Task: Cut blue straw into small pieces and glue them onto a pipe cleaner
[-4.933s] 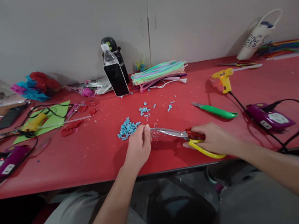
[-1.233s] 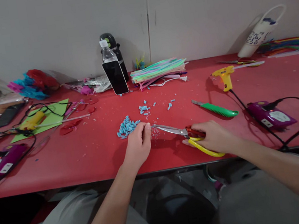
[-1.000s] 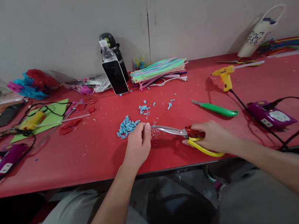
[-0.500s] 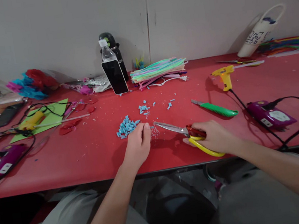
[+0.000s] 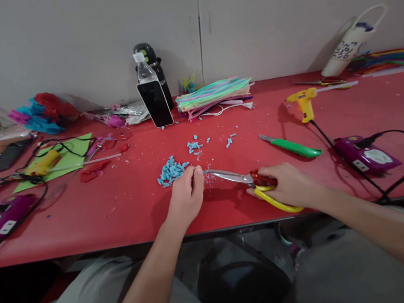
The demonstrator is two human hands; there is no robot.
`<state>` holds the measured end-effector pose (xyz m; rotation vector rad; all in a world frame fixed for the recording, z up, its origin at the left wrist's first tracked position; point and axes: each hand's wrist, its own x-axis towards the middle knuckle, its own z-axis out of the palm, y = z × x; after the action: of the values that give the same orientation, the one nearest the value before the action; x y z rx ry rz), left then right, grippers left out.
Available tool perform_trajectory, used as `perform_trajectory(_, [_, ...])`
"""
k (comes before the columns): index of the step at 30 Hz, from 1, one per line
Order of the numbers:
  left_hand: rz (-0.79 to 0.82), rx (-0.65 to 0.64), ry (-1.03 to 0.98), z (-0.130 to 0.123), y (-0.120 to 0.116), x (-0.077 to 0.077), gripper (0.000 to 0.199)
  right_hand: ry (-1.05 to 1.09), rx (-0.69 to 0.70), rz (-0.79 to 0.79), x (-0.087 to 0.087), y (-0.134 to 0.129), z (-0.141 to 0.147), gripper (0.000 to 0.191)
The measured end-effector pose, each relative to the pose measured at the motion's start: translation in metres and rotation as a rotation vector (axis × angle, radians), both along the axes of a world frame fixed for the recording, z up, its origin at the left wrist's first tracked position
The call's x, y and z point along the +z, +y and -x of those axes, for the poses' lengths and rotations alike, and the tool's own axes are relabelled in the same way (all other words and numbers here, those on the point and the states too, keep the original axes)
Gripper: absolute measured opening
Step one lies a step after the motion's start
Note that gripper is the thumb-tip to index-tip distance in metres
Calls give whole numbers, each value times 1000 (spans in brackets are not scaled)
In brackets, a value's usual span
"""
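Note:
My right hand is wrapped round the red and yellow handles of a pair of scissors, whose blades point left with the tips close to my left fingers. My left hand is pinched closed, and whatever lies between thumb and finger is too small to make out. Just beyond it is a pile of short light blue pieces. Smaller groups of blue pieces lie farther back, and tiny crumbs are scattered near the blade tips.
A green cutter, a yellow glue gun and a purple power block with cables are on the right. Behind are pastel sticks, a phone and bottles. Left lie another glue gun and green paper.
The scissors have moved slightly left, bringing their tips up to my left fingertips, and the blades look more closed. My left hand has stayed where it was.

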<state>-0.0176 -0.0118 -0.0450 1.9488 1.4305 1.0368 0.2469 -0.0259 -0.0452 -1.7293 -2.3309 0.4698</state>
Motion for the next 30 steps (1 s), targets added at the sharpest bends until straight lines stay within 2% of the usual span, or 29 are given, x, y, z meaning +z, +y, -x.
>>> perform_trajectory(11, [3, 5, -11, 0, 0, 1, 37, 5, 3, -19, -5, 3, -2, 38])
perform_trajectory(18, [8, 21, -11, 1, 0, 0, 38, 74, 1, -2, 0, 0, -1, 43])
perform_trajectory(30, [0, 26, -2, 1, 0, -1, 37, 7, 25, -12, 0, 0, 0, 42])
